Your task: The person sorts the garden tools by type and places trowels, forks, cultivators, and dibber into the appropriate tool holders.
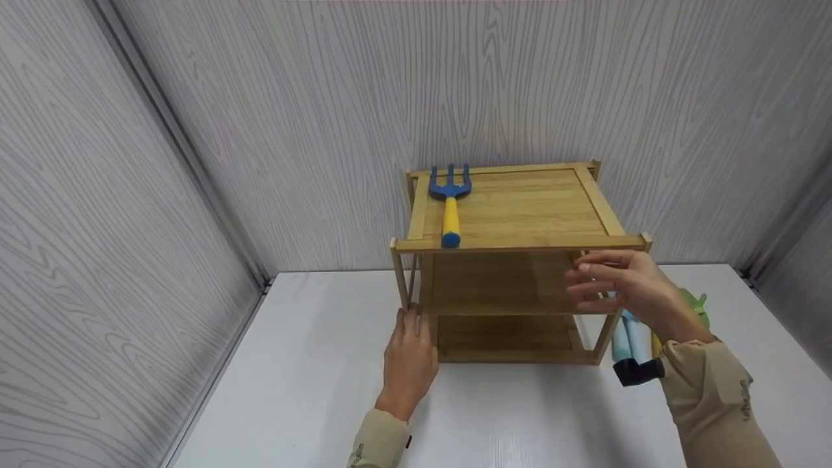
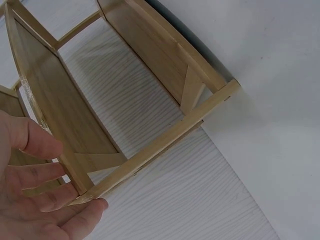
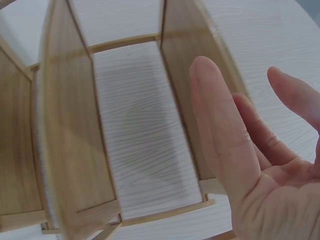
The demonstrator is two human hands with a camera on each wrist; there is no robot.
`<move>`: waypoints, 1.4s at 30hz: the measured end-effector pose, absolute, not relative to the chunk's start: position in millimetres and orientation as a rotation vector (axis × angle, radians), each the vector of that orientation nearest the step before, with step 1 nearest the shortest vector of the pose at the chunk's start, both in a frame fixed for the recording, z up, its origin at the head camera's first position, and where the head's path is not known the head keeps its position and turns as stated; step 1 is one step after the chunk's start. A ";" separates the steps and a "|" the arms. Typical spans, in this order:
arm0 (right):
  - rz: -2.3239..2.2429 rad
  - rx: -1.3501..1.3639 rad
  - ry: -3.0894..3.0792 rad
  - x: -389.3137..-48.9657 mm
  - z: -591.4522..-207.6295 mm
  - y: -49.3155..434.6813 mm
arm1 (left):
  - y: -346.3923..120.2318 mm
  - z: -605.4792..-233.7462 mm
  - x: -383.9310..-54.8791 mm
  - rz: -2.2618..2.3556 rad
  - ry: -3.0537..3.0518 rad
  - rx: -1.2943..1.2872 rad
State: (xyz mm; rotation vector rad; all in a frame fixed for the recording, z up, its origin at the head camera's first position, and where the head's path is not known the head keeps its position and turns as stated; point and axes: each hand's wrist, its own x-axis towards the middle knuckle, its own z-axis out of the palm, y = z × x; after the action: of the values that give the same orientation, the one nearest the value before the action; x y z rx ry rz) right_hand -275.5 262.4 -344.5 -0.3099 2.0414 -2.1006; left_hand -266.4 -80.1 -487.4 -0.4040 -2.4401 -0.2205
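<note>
A three-board wooden rack stands against the back wall. Across the left of its top board lies a hand fork, blue tines toward the wall and yellow handle toward the front edge. My left hand reaches up to the rack's front left post, fairly straight fingers touching the corner by the middle board. At the rack's front right, my right hand is raised with fingers spread and holds nothing. In the right wrist view, its fingers overlap one of the boards.
To the right of the rack, partly behind my right forearm, lie light blue handles and a green piece, with a bit of yellow between. White table extends at the left and front. Wood-grain panels enclose the back and sides.
</note>
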 end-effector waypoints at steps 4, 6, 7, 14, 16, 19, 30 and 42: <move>-2.096 -0.315 2.017 -274.0 -362.7 271.0 | -81.0 -488.6 -264.9 -0.227 -2.429 -0.376; -2.101 -0.300 2.013 -272.1 -371.7 277.6 | -80.5 -489.1 -265.5 -0.220 -2.420 -0.399; -2.099 -0.288 2.015 -271.2 -375.9 281.4 | -80.2 -489.1 -266.0 -0.216 -2.416 -0.417; -2.074 -0.187 1.994 -270.4 -399.9 304.9 | -80.0 -483.3 -269.9 -0.216 -2.386 -0.429; -2.072 -0.155 1.988 -270.9 -404.7 313.1 | -79.4 -482.1 -271.6 -0.219 -2.389 -0.428; -2.057 -0.105 1.988 -271.0 -411.4 325.9 | -77.3 -482.8 -272.1 -0.222 -2.398 -0.439; -1.747 -0.007 2.200 -275.2 -424.0 338.1 | -79.9 -484.9 -265.7 -0.206 -2.430 -0.431; -1.615 -0.002 2.306 -279.7 -426.0 355.5 | -79.5 -491.4 -268.6 -0.236 -2.397 -0.451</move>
State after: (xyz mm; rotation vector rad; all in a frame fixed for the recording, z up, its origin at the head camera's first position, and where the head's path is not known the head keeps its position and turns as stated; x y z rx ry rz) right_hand -279.7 355.5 -426.0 -0.0019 2.3060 -1.6147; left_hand -268.6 -79.5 -491.4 -0.4510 -2.3969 -0.2365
